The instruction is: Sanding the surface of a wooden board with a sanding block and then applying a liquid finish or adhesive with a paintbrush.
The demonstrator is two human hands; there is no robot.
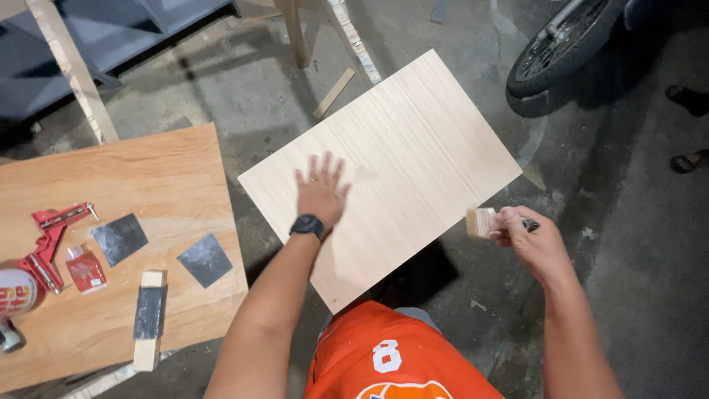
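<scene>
A pale plywood panel point(413, 155) lies tilted in front of me, above the concrete floor. My left hand point(322, 191) rests flat on its near left part, fingers spread, a black watch on the wrist. My right hand point(528, 240) is off the panel's right edge and grips a small paintbrush point(481, 221) with pale bristles pointing left toward the panel's edge.
A brown wooden board point(111, 222) at left carries a red corner clamp point(48, 240), two dark sandpaper squares point(120, 238), a sanding block point(150, 318), a small red packet point(85, 268) and a can point(15, 292). A motorcycle wheel point(565, 44) stands upper right. Wood strips point(334, 92) lie on the floor.
</scene>
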